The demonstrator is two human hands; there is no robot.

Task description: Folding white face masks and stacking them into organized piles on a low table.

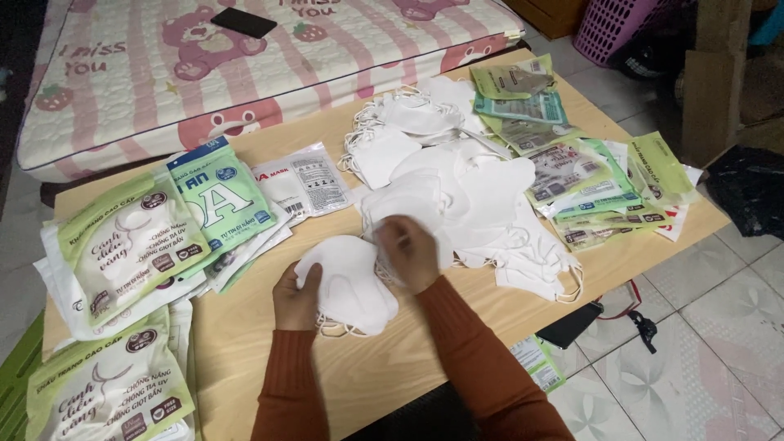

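In the head view, both forearms in rust-orange sleeves are seen reaching up from the lower edge over a wooden table [384, 371]. The left hand [296, 299] is curled, its fingers closed under the left edge of a small stack of white masks [351, 286], which is held just above the tabletop. The right hand [408, 253] is bent at the wrist, with fingers pinched together on the stack's upper right corner. Just beyond the right hand a loose pile [457, 184] of white masks is spread across the table's middle. To the right of that hand, flat green and teal packets [588, 180] with printed labels are fanned out towards the table's edge. To the left of the left hand, larger pale-green pouches [135, 241] with white mask pictures are stacked, with a green-and-blue packet [220, 196] and a clear-white one [302, 184] beside them. Further beyond, a black phone [243, 22] is seen lying on a pink-and-white mattress [122, 90].
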